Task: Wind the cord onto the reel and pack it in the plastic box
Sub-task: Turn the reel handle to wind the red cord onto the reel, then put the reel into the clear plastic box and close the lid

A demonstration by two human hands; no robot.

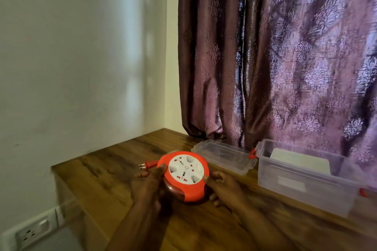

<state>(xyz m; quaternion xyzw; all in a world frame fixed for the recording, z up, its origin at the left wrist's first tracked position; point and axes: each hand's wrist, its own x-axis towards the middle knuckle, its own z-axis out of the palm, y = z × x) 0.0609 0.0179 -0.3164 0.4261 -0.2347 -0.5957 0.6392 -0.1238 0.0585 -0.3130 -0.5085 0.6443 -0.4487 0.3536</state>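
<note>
While both hands hold it, the reel [184,175] sits tilted above the wooden table [114,171], its white socket face turned up toward the camera; its orange rim encloses that face, and whether its lower edge touches the table cannot be told. The left hand [150,183] grips the reel's left edge, thumb curled over the orange rim and fingers wrapped beneath; the right hand [223,186] grips the right edge, thumb on the rim, fingers curled under the body. The plug [148,165], orange with two metal pins, juts out to the left just beside the reel and above the left hand's fingers; the cord itself is not seen apart from the reel. To the right, near the right hand, stands the box [302,183], clear plastic, open at the top, with a white flat object inside and an orange clip at its near right end; its lid [223,158] lies just beyond the reel, beside the box, with an orange clip at the end nearest the box. A patterned purple curtain [285,57] hangs behind box and lid, reaching the table; a pale wall [81,57] fills the left; a white wall socket [33,230] is set low on it, below the table edge.
</note>
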